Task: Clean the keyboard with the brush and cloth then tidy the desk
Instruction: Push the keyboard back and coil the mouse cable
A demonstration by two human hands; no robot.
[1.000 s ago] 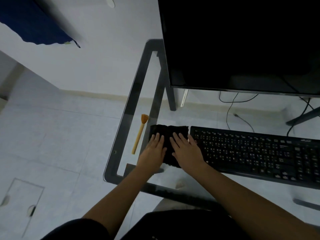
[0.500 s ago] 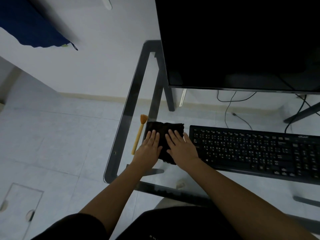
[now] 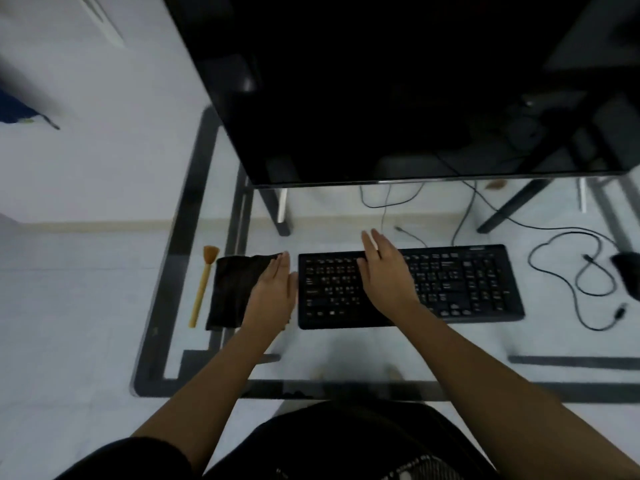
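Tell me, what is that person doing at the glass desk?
A person sits at a glass desk. Their left hand lies flat on the folded black cloth, and their right hand is spread over the black keyboard. A small wooden brush lies beside the cloth, untouched. Neither hand grips anything.

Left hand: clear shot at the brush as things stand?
Probably yes. The left hand is open at the cloth's edge; only that flat cloth lies between it and the brush, nothing tall.

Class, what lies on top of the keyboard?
The right hand, fingers straight, over the left half of the keyboard. The keys beneath it are covered; whether it touches is unclear.
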